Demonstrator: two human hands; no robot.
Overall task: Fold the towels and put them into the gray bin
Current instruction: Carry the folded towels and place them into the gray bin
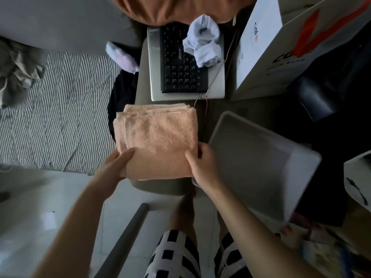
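A peach towel (158,137), folded into a thick rectangle, lies on the small grey table (160,187) in the middle. My left hand (118,163) grips its near left corner, thumb on top. At the near right corner my right hand (202,163) holds the towel's edge. The gray bin (301,187) stands just right of the towel, tilted, and nothing shows inside it. A crumpled pale blue towel (204,41) rests on a laptop keyboard farther back.
An open laptop (156,77) sits behind the towel, with a thin cable (206,97) trailing toward the bin. A white box (267,47) stands at the back right. A striped bed (60,113) lies to the left. An orange cloth (180,9) is at the top.
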